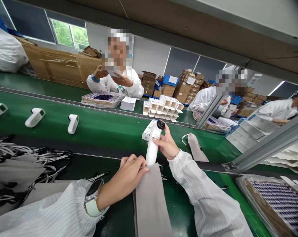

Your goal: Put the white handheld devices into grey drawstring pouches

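Note:
My right hand [166, 144] grips a white handheld device [153, 144] with a black round tip, held upright with its lower end inside the mouth of a grey fabric pouch [150, 204]. My left hand [129, 171] pinches the pouch's top edge open at the left side. The pouch lies flat on the green work surface [186, 210] in front of me. Both arms wear white striped sleeves, and a watch sits on my left wrist.
Three more white devices [73, 123] lie on the green conveyor belt [102, 126]. A pile of grey pouches with drawstrings [15, 164] sits at left. A filled pouch [197, 148] and a small box [148, 130] lie beyond my hands. Co-workers in white sit across the belt.

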`<state>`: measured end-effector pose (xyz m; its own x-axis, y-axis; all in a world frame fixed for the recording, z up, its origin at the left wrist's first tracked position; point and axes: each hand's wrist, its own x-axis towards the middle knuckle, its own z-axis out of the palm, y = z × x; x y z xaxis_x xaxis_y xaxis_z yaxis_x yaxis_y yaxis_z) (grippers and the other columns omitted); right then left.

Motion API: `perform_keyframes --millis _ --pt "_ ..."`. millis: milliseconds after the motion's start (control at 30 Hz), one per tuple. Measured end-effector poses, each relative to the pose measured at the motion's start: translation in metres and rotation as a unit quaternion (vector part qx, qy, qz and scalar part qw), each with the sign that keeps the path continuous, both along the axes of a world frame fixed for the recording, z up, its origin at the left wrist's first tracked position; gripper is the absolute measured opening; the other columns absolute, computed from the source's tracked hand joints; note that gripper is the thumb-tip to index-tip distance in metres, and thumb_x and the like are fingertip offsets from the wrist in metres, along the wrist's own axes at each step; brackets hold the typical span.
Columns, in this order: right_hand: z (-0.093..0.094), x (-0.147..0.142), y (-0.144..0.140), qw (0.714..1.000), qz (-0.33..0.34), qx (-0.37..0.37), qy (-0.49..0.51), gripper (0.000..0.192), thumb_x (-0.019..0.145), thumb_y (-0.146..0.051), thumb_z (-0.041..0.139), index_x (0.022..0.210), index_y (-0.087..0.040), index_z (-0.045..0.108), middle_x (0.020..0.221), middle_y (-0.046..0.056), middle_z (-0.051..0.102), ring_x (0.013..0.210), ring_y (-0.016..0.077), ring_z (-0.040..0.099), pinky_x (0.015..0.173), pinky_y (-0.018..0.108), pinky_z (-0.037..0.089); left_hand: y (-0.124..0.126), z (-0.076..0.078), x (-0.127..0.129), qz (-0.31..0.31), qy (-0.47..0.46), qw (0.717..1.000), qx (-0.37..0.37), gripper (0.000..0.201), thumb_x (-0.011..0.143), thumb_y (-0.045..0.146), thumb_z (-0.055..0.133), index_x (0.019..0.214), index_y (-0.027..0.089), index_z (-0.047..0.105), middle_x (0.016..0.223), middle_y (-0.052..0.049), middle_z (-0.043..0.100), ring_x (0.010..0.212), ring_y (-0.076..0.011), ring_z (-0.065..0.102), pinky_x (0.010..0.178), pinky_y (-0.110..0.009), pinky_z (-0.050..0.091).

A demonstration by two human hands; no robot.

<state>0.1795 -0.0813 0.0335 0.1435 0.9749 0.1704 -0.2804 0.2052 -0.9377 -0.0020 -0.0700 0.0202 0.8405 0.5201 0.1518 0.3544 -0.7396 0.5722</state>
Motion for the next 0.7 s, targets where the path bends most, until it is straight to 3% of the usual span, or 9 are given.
perform_keyframes --millis 100,233,333,467,567,633,700 --pt "0.002 0.000 -0.001 1.000 -0.006 -0.031 0.001 0.071 0.065 -0.028 0.066 0.116 -0.041 0.018 0.087 -0.003 0.052 0.067 0.0158 0.058 0.059 0.035 0.050 0.004 0.000 -0.001 0.012 -0.028 0.999 -0.015 0.022 0.086 0.033 0.031 0.071 0.019 0.035 0.070 0.003 0.042 0.070 -0.0142 0.042 0.067 -0.027 0.032" --pt "0.003 -0.009 -0.005 0.988 0.064 -0.131 -0.045 0.033 0.072 -0.047 0.054 0.095 -0.026 0.043 0.077 -0.002 0.051 0.061 0.0101 0.053 0.052 0.025 0.046 0.008 0.000 -0.002 0.060 -0.081 0.995 -0.026 0.022 0.086 0.033 0.031 0.069 0.019 0.033 0.069 0.003 0.039 0.062 -0.0121 0.040 0.057 -0.024 0.032" --pt "-0.002 -0.015 -0.008 0.968 0.149 -0.173 -0.101 0.037 0.073 -0.054 0.048 0.080 -0.018 0.049 0.067 -0.002 0.049 0.055 0.0066 0.048 0.046 0.017 0.042 0.010 0.001 -0.002 0.080 -0.137 0.987 -0.009 0.017 0.086 0.029 0.032 0.074 0.019 0.036 0.082 0.000 0.038 0.072 -0.0122 0.043 0.066 -0.025 0.036" --pt "-0.011 -0.025 -0.012 0.950 0.172 -0.196 -0.171 0.045 0.071 -0.060 0.044 0.078 -0.016 0.051 0.058 -0.003 0.045 0.041 0.0058 0.041 0.033 0.016 0.035 0.013 0.008 -0.003 0.072 -0.158 0.984 -0.024 0.019 0.087 0.029 0.031 0.075 0.018 0.041 0.088 -0.001 0.035 0.082 -0.0121 0.042 0.077 -0.024 0.036" --pt "-0.013 -0.034 -0.014 0.936 0.198 -0.216 -0.196 0.052 0.071 -0.064 0.039 0.067 -0.013 0.051 0.051 -0.003 0.039 0.036 0.0031 0.028 0.028 0.013 0.019 0.020 0.017 -0.005 0.067 -0.159 0.985 -0.028 0.023 0.087 0.029 0.030 0.072 0.018 0.043 0.083 -0.001 0.037 0.087 -0.0128 0.041 0.078 -0.023 0.036" --pt "-0.012 -0.033 -0.014 0.944 0.139 -0.198 -0.225 0.054 0.074 -0.064 0.033 0.068 -0.014 0.052 0.051 -0.003 0.038 0.036 0.0032 0.024 0.031 0.014 0.015 0.025 0.023 -0.009 0.071 -0.137 0.988 -0.027 0.022 0.086 0.032 0.032 0.073 0.018 0.044 0.081 -0.001 0.040 0.082 -0.0127 0.043 0.073 -0.022 0.037" --pt "-0.013 -0.019 -0.012 0.940 -0.030 -0.125 -0.317 0.052 0.073 -0.062 0.035 0.074 -0.015 0.055 0.052 -0.001 0.042 0.038 0.0051 0.030 0.035 0.017 0.022 0.028 0.029 -0.015 0.079 -0.081 0.993 -0.036 0.024 0.084 0.037 0.034 0.075 0.017 0.045 0.074 0.000 0.044 0.069 -0.0122 0.044 0.062 -0.022 0.037"
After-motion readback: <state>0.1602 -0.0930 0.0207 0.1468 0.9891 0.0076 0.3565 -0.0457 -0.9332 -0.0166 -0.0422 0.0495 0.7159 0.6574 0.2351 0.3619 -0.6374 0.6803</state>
